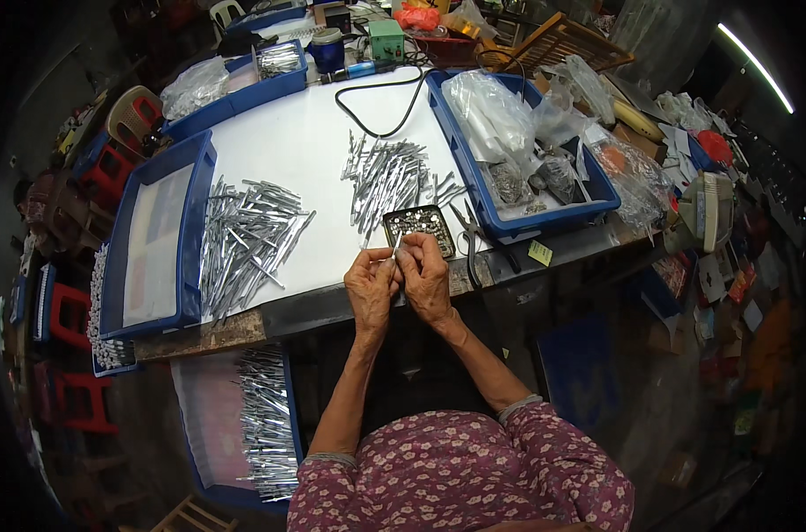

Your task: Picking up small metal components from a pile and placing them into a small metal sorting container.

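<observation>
My left hand [371, 282] and my right hand [424, 277] meet at the table's front edge, fingertips pinched together. Whatever sits between them is too small to make out. Just beyond my fingers is a small square tin [442, 252] holding many tiny metal parts, partly hidden by my right hand. A pile of thin silvery metal rods [387, 182] lies behind the tin. To the left spreads a second heap of similar rods [250, 235]. Pliers [470, 238] with dark handles rest right of the tin, jaws pointing away from me.
A blue tray [201, 177] with a pale liner stands at left. Plastic bags and small parts fill the blue bin [558, 213] at right. Below the table is a tray of rods [268, 426]. A corded electric screwdriver [359, 71] lies at the back, its black cable looping forward.
</observation>
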The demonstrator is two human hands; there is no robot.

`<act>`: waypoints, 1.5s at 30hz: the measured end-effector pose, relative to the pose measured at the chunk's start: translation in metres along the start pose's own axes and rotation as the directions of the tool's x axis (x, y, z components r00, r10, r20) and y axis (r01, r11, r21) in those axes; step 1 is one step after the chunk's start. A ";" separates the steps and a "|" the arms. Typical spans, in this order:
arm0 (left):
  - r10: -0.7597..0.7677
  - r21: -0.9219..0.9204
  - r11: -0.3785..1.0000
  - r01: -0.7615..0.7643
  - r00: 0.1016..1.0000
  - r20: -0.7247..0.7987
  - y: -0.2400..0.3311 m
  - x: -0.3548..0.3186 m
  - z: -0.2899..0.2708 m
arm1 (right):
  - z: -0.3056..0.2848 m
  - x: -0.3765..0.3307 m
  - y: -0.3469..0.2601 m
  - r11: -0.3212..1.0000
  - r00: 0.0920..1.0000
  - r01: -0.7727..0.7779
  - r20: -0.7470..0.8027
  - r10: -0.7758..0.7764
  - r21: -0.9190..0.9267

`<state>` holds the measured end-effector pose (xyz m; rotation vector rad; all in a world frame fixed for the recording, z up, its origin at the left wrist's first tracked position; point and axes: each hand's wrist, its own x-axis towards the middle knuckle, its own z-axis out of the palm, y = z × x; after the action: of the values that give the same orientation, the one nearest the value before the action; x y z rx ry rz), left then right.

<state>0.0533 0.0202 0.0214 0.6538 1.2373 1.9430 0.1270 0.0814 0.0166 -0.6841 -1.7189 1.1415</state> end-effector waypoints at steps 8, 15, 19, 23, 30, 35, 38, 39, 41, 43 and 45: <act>0.005 0.013 1.000 -0.005 1.000 -0.008 -0.001 0.001 0.001 | 0.004 0.001 0.002 0.995 0.996 0.077 -0.028 -0.079 -0.067; 0.011 0.023 1.000 -0.010 1.000 -0.022 0.000 0.000 0.004 | 0.005 0.001 0.002 0.993 0.994 0.097 -0.043 -0.101 -0.074; 0.009 0.026 1.000 -0.009 1.000 -0.015 -0.002 -0.001 0.003 | 0.003 0.001 0.000 0.994 0.997 0.074 -0.019 -0.076 -0.081; 0.025 0.011 1.000 -0.025 1.000 -0.004 -0.004 0.000 0.003 | 0.002 0.001 0.004 0.977 0.990 0.142 0.006 -0.143 -0.160; 0.004 -0.051 0.999 -0.003 1.000 0.031 0.001 0.000 0.001 | -0.002 0.002 0.006 0.976 0.982 0.186 0.063 -0.180 -0.112; -0.032 -0.140 0.989 0.048 0.993 0.113 0.002 0.003 -0.007 | -0.013 0.005 -0.003 0.996 0.991 0.029 0.130 -0.041 0.090; -0.069 -0.203 0.973 0.106 0.981 0.181 0.004 0.006 -0.013 | -0.019 0.009 -0.006 0.967 0.984 -0.067 0.179 0.023 0.244; -0.096 -0.228 0.963 0.144 0.973 0.210 0.006 0.006 -0.015 | -0.022 0.011 -0.006 0.940 0.973 -0.136 0.222 0.067 0.312; -0.130 -0.223 0.958 0.182 0.964 0.231 0.011 0.006 -0.017 | -0.030 0.017 -0.005 0.914 0.955 -0.195 0.281 0.093 0.357; -0.164 -0.217 0.951 0.221 0.954 0.251 0.012 0.005 -0.017 | -0.034 0.020 -0.004 0.882 0.933 -0.254 0.340 0.116 0.396; -0.165 -0.235 0.945 0.228 0.952 0.257 0.010 0.005 -0.015 | -0.036 0.021 -0.004 0.859 0.924 -0.302 0.349 0.157 0.414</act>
<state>0.0358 0.0132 0.0244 0.5780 0.8469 1.7635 0.1511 0.1108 0.0331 -0.4359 -1.5411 1.8354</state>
